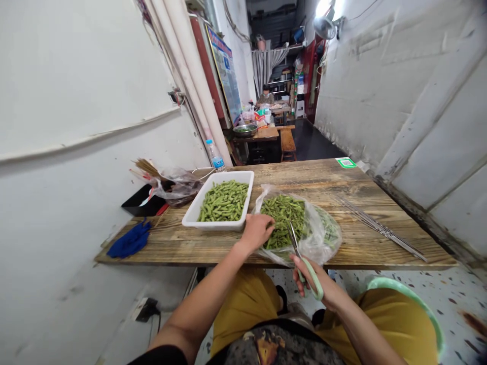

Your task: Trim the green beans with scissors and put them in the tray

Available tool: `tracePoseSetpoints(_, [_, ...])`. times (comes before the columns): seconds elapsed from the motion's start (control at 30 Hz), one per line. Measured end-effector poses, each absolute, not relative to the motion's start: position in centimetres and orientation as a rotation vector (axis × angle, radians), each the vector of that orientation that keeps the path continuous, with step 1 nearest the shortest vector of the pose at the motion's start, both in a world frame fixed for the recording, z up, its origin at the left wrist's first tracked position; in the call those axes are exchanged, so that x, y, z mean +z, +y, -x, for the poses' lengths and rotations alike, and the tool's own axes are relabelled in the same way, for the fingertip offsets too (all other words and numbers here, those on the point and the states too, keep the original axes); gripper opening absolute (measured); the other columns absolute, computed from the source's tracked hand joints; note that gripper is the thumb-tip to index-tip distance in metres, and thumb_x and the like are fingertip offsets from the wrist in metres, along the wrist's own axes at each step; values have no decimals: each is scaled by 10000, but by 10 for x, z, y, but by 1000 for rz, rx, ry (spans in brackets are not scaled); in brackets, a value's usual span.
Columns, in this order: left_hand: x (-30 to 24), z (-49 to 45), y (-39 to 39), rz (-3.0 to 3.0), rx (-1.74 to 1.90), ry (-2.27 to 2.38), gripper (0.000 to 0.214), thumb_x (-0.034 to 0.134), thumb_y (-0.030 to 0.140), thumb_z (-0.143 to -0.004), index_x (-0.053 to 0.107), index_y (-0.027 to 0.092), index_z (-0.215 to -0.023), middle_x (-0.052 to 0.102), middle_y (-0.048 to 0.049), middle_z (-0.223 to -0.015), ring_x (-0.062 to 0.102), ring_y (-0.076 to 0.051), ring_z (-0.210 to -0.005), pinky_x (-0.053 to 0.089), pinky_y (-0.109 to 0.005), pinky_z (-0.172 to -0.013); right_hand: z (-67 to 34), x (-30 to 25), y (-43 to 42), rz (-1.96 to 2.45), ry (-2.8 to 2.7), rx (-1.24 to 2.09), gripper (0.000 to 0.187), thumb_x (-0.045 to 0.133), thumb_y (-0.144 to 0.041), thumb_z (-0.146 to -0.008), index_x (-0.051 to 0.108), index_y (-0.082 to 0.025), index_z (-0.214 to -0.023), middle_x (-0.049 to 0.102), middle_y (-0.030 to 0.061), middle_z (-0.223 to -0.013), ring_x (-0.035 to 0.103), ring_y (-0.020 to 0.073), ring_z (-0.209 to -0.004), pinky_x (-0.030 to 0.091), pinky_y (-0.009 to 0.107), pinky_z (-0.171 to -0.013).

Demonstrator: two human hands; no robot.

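Tabletop [355, 248], wood-grained, carrying the following.

Item: scissors [298, 251], pale green handles, metal blades. Held in the right hand [323, 284] at the near edge; fingers wrapped about the handles, blades pointing far and slightly left, tips over the bagged pods.

Item: left hand [256, 230], at the left side of the bag, just beside the tray's near right corner. Fingers curled at the pods; cannot tell whether they grasp one.

Item: clear plastic bag [315, 230], near the middle, mouth spread open, with green matter showing through its right part. Contents: bagged pods [279, 215], green, heaped loosely.

Item: white tray [192, 223], rectangular, left of the bag. Contents: tray pods [224, 202], green, plump, in a broad layer.

Item: metal skewers [384, 231], a loose bundle, lying slantwise at the right, well apart from the bag.

Item: QR-code card [346, 162], green and white, far right corner.

Item: water bottle [216, 157], blue cap, upright beyond the tray.

Item: blue cloth [130, 239], crumpled, near left end; black box [142, 200] just beyond it.

Far background: metal bowl [245, 131] on a second table; wooden bench [288, 141] to its right.
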State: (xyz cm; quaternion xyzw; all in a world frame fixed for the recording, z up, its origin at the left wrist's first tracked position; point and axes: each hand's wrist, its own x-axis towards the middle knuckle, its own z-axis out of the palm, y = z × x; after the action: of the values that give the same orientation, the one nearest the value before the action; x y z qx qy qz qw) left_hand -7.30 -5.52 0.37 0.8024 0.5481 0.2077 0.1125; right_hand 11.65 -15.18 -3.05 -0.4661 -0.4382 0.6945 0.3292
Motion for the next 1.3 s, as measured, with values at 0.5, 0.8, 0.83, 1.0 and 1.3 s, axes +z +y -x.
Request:
tracePoseSetpoints(0.5, [-1, 58, -65, -1909, 729, 1315, 172, 601, 276, -740, 702, 159, -815, 707, -30, -779, 605, -150, -719, 423, -238, -676, -118, -28, -145, 1323, -1209, 1727, 420, 601, -593, -713, 440, -211, -650, 430, -87, -444, 357, 58, -283, 287, 188, -265])
tracePoseSetpoints(0.8, [-2, 49, -64, -962, 925, 1103, 319, 756, 276, -628, 477, 144, -709, 664, -30, -603, 618, -105, -545, 398, -178, -507, -114, -30, -151, 1172, -1053, 1841, 420, 516, -626, -774, 502, -208, -818, 540, -44, -606, 471, 75, -438, 409, 194, -399])
tracePoseSetpoints(0.83, [-3, 47, -65, -923, 968, 1102, 336, 762, 280, -625, 466, 147, -710, 665, -30, -597, 616, -103, -534, 398, -176, -499, -114, -29, -152, 1158, -1044, 1859, 427, 499, -632, -783, 504, -206, -818, 547, -39, -620, 479, 75, -453, 416, 196, -419])
tracePoseSetpoints(1.0, [-4, 40, -69, -903, 1053, 1093, 346, 766, 298, -620, 463, 142, -675, 659, -29, -560, 611, -100, -514, 389, -166, -482, -113, -20, -154, 1154, -1093, 1876, 451, 494, -637, -785, 501, -187, -760, 549, -28, -624, 471, 68, -433, 371, 193, -398])
tracePoseSetpoints(1.3, [-3, 31, -79, -923, 1111, 1087, 336, 751, 318, -607, 468, 141, -636, 671, -48, -572, 544, -64, -459, 389, -171, -498, -108, -19, -153, 1114, -1024, 1832, 396, 533, -587, -791, 488, -197, -844, 515, -54, -567, 429, 66, -389, 375, 193, -351])
